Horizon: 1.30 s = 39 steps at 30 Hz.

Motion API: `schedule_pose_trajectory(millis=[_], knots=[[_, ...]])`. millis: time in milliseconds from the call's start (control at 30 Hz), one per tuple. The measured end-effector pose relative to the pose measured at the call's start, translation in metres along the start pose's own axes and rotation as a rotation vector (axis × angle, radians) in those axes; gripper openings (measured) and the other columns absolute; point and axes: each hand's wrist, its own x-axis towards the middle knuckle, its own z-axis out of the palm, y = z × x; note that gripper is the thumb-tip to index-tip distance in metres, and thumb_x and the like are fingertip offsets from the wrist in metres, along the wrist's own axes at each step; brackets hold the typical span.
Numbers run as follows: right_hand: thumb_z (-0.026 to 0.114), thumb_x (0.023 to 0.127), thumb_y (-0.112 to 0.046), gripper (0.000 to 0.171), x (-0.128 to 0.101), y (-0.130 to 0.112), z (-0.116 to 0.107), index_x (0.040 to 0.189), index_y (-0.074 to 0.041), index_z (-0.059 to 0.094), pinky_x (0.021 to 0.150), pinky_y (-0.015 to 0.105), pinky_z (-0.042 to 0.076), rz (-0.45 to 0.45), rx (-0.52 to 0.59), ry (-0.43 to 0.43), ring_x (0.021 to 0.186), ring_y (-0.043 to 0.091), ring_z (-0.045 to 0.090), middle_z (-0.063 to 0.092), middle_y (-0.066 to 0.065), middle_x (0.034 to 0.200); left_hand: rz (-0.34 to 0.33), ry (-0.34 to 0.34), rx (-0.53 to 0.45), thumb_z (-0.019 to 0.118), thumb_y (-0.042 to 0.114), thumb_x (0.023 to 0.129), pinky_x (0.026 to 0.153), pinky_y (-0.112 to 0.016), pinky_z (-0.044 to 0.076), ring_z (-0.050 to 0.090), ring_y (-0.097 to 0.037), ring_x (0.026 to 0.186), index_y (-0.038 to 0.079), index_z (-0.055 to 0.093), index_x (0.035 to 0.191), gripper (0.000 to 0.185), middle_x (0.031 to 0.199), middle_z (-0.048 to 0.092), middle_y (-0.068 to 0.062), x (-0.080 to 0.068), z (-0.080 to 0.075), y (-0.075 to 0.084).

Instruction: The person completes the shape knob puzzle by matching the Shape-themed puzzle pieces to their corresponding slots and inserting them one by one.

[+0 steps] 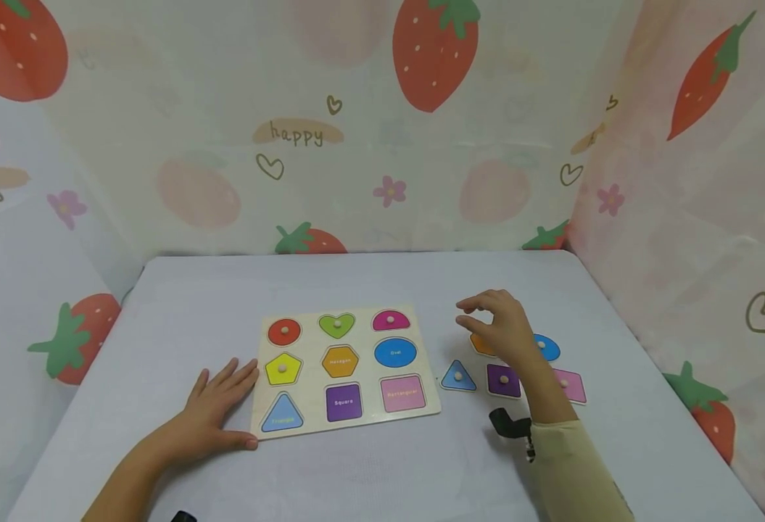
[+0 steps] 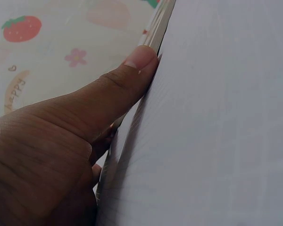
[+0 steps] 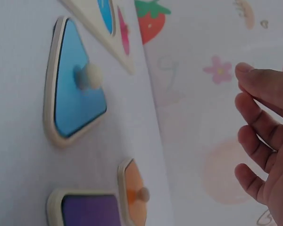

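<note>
A wooden shape puzzle board (image 1: 304, 428) lies flat on the table. My left hand (image 1: 209, 420) is spread at its left edge, and in the left wrist view the thumb (image 2: 141, 59) touches that edge. Knobbed red circle, green heart, magenta half-circle and yellow pentagon sit in the board; its other slots show printed words. Above the loose pieces hovers my right hand (image 1: 502, 326), thumb and index finger curved apart, holding nothing. Around it lie a blue triangle (image 1: 457, 378), a purple square (image 1: 496, 388), an orange hexagon (image 1: 480, 345), a blue oval (image 1: 550, 349) and a pink rectangle (image 1: 574, 386).
The white table (image 1: 369, 471) is bounded behind and at the sides by strawberry-printed cloth (image 1: 369, 188). A black wrist-worn device (image 1: 509, 424) juts out beside the right sleeve (image 1: 578, 471). The loose pieces lie right of the board.
</note>
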Motion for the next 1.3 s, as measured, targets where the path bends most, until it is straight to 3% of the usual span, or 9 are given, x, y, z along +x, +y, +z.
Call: schedule_pose_trajectory(millis=[267,633,900,1300], knots=[[0.078,0.093,-0.027,0.030,-0.004,0.024,-0.005,0.119,-0.014,0.076,0.095,0.051,0.049,0.115,0.014,-0.059,0.109,0.027,0.055,0.072,0.003,0.105,0.013,0.008,-0.006,0.083,0.066,0.068,0.120,-0.069,-0.010,0.006,-0.045,0.157,0.008,0.033,0.160,0.120,0.169,0.026,-0.012,0.000,0.000,-0.001],[0.079,0.091,-0.025,0.031,-0.010,0.054,-0.004,0.117,-0.009,0.077,0.085,0.042,0.044,0.159,-0.052,-0.121,0.101,0.029,0.056,0.072,0.004,0.095,0.029,0.019,-0.010,0.083,0.065,0.069,0.120,-0.069,-0.010,0.008,-0.046,0.156,0.008,0.034,0.160,0.118,0.169,0.027,-0.013,-0.002,-0.001,0.000],[0.079,0.091,-0.029,0.027,-0.015,0.070,0.000,0.114,-0.013,0.078,0.080,0.034,0.044,0.297,-0.054,-0.200,0.099,0.026,0.053,0.069,0.002,0.093,0.009,0.001,-0.009,0.083,0.067,0.069,0.120,-0.069,-0.010,0.006,-0.044,0.157,0.011,0.033,0.161,0.119,0.170,0.026,-0.010,0.000,0.002,-0.003],[0.077,0.093,-0.031,0.027,-0.017,0.079,0.004,0.111,-0.011,0.078,0.077,0.033,0.047,0.325,-0.060,-0.242,0.090,0.022,0.059,0.072,0.003,0.094,0.001,-0.002,-0.017,0.083,0.065,0.068,0.120,-0.067,-0.013,0.005,-0.044,0.157,0.011,0.033,0.161,0.119,0.170,0.026,-0.011,0.001,0.002,-0.003]])
